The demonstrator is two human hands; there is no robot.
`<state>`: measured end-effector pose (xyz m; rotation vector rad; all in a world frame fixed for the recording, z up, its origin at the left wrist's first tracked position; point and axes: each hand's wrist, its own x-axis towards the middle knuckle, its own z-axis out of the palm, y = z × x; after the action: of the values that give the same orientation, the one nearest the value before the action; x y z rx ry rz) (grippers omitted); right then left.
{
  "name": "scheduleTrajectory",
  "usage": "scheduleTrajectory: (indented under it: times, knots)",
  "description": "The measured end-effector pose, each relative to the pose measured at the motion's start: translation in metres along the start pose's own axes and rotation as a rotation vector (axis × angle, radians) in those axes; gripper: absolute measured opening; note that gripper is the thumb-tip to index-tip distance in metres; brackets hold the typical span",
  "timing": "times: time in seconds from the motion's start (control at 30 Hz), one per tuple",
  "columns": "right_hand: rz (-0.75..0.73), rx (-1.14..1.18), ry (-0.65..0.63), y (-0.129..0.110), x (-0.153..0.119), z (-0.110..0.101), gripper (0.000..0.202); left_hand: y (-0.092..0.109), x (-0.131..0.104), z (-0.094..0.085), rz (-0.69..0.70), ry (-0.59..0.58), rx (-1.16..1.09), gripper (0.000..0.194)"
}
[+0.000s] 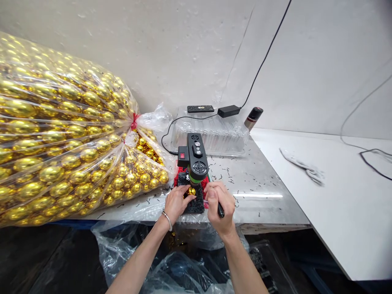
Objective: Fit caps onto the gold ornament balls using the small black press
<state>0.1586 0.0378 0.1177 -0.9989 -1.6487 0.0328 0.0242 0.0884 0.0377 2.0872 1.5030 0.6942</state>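
Note:
Under the head of a black device (198, 159) with a red switch sits a small gold ball (191, 191). My left hand (177, 201) has its thumb and fingers closed around the ball's left and near sides. A silver bracelet circles that wrist. Just right of the device, my right hand (219, 204) is wrapped round a black handle (221, 210), whose end sticks out of the fist. Beneath the ball lies a black textured pad (196, 205), with red material (206, 184) showing at its edges.
Large clear bags of gold balls (61, 143) fill the left. Behind the device are clear plastic trays (211, 136), a remote (200, 109), a power adapter (228, 111) and a dark bottle (254, 118). A glove (306, 167) lies right. Clear plastic (180, 269) hangs at the front edge.

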Motion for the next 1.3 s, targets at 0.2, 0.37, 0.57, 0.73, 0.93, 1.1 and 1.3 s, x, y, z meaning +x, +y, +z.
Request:
scheduleTrajectory:
  times: [0.2,0.37,0.57,0.73,0.93,1.1,1.3]
  knots:
    - [-0.099,0.0,-0.005,0.023,-0.029,0.012,0.021,-0.004,-0.002,0.002,0.037,0.001,0.005,0.031]
    - [-0.135,0.006,0.09,0.037,-0.044,0.025,0.024,-0.003,-0.002,0.002,0.029,-0.001,0.04,0.032]
    - [-0.145,-0.025,0.136,0.044,-0.049,0.033,0.026,-0.003,-0.003,0.003,0.041,0.016,0.066,0.03]
    - [-0.186,-0.044,0.105,0.044,-0.051,0.034,0.026,-0.006,-0.001,0.006,0.048,0.028,0.07,0.033]
    - [-0.008,0.079,0.123,0.013,-0.019,0.016,0.027,-0.006,-0.005,0.001,0.037,0.089,-0.088,0.031]
    - [0.074,0.079,0.081,-0.004,0.003,0.006,0.028,-0.006,-0.043,-0.011,-0.212,-0.118,-0.519,0.039]
    - [0.052,0.076,0.087,0.0,-0.004,0.01,0.027,-0.009,-0.099,-0.005,-0.895,-0.418,-1.291,0.048]
